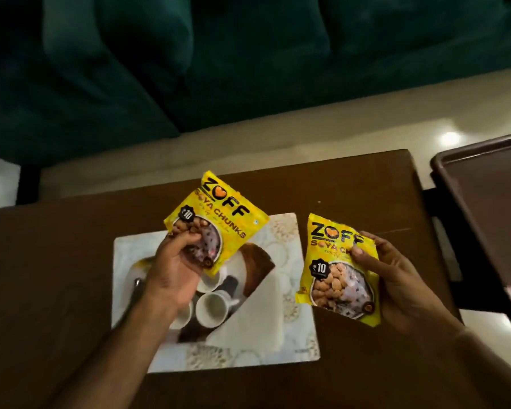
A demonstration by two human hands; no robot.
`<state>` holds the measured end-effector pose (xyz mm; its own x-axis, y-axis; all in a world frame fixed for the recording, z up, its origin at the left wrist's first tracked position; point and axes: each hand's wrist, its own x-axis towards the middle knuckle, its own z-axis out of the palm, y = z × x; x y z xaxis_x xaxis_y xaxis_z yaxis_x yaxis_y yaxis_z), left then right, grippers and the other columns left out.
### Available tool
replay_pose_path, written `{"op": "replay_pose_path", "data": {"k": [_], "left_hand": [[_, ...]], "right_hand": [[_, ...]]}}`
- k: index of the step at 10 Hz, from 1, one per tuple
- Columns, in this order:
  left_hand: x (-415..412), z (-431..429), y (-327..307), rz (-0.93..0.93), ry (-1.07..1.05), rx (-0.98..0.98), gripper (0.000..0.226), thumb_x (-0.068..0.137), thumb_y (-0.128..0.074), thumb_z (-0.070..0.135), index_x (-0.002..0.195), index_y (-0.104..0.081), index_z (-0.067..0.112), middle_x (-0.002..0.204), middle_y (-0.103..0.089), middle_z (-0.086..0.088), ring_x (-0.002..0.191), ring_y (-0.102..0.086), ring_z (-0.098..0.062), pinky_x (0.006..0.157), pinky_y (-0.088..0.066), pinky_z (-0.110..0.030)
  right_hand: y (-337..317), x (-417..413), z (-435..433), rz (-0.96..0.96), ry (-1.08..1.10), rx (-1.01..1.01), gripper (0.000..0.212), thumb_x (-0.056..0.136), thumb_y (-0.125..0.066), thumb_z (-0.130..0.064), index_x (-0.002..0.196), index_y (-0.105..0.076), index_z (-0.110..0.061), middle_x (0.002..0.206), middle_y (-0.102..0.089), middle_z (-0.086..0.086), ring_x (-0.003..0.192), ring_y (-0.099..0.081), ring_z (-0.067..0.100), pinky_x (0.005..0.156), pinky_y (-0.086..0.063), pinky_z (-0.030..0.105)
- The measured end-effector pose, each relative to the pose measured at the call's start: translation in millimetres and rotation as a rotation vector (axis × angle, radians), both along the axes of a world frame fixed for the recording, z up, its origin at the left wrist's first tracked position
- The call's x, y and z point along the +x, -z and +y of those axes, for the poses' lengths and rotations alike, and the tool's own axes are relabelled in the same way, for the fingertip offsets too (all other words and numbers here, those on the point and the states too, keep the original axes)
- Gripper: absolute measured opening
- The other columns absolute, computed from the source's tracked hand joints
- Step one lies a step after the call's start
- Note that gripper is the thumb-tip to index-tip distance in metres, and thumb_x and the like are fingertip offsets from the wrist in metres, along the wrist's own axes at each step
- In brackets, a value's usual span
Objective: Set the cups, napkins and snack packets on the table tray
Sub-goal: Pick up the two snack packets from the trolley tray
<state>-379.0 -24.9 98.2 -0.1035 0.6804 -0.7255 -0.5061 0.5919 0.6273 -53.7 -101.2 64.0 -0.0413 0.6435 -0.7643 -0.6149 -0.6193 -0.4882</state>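
My left hand [174, 270] grips a yellow Zoff soya chunks packet [222, 219] by its lower corner and holds it above the white patterned tray [289, 320]. A second yellow Zoff packet [334, 278] is held in my right hand [396, 284] just past the tray's right edge, over the brown table [56, 276]. On the tray stand white cups [211, 309], one partly under my left wrist. A folded white napkin [263, 314] lies beside the cups on the tray.
A dark brown tray-like surface [490, 208] rises at the right edge. A dark green sofa [248, 54] runs along the far side, with pale glossy floor [396, 113] between it and the table.
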Motion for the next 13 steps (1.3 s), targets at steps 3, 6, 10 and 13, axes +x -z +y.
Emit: {"op": "replay_pose_path", "data": {"k": [3, 6, 10, 13], "left_hand": [[-160.0, -85.6, 22.4, 0.063, -0.316, -0.092, 0.038, 0.091, -0.043, 0.002, 0.083, -0.077, 0.019, 0.092, -0.076, -0.004, 0.082, -0.075, -0.018, 0.071, -0.059, -0.029], [-207.9, -144.1, 64.7, -0.021, -0.443, -0.125, 0.043, 0.091, -0.046, -0.003, 0.128, -0.059, 0.013, 0.123, -0.068, -0.012, 0.108, -0.067, -0.026, 0.095, -0.054, -0.041], [-179.0, -139.8, 90.1, 0.118, -0.287, -0.334, 0.028, 0.083, -0.073, 0.001, 0.109, -0.065, 0.006, 0.105, -0.074, -0.017, 0.085, -0.074, -0.029, 0.064, -0.06, -0.036], [-215.5, -145.1, 39.2, 0.598, 0.542, -0.558, 0.067, 0.068, -0.074, 0.07, 0.079, -0.071, 0.004, 0.06, -0.074, -0.007, 0.046, -0.066, -0.019, 0.043, -0.047, -0.023]], "right_hand": [[35.5, -117.2, -10.7, -0.357, -0.165, -0.043, 0.046, 0.087, -0.072, -0.013, 0.123, -0.047, -0.029, 0.113, -0.067, 0.008, 0.087, -0.076, 0.032, 0.069, -0.061, 0.05], [56.0, -152.8, -24.3, -0.755, -0.368, -0.017, 0.05, 0.089, -0.073, -0.027, 0.127, -0.041, -0.038, 0.118, -0.056, 0.001, 0.099, -0.066, 0.028, 0.072, -0.062, 0.047], [36.0, -168.8, -19.8, -1.186, -0.681, 0.106, 0.086, 0.086, -0.072, -0.038, 0.15, -0.023, -0.011, 0.151, -0.031, 0.018, 0.137, -0.038, 0.035, 0.108, -0.041, 0.056], [-4.2, -181.5, -12.3, -1.52, -1.036, 0.097, 0.083, 0.085, -0.066, -0.057, 0.151, -0.027, -0.025, 0.164, -0.007, 0.009, 0.144, -0.02, 0.041, 0.11, -0.026, 0.063]]}}
